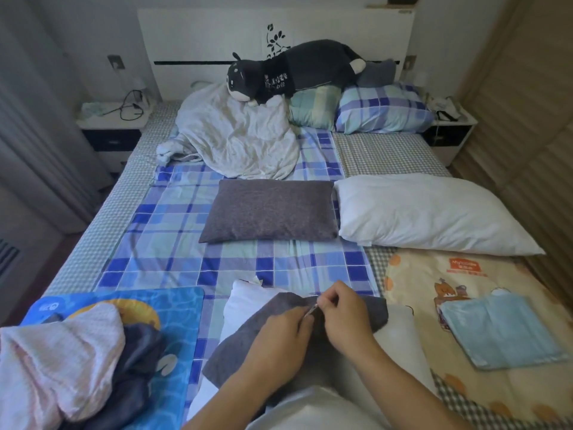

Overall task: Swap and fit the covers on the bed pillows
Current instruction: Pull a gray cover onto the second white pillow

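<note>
We see our left hand [280,336] and right hand [344,315] meeting over a dark grey fabric pillow cover [248,346] that lies across a plain white pillow [245,301] at the near end of the bed [173,231]. Both hands pinch the cover's edge between thumb and fingertips, where a thin pale line shows; whether it is a zip we cannot tell. The white pillow is mostly hidden under the cover and our forearms, and its near end is cut off by the frame.

Just beyond the hands lies a grey rectangular cushion [269,209], and beyond the right hand a large bare white pillow [431,212]. Left of the left hand, a heap of pink and dark cloth [59,364] covers part of a blue printed mat [179,308]. Right of the right hand lies a folded light blue cloth [499,330].
</note>
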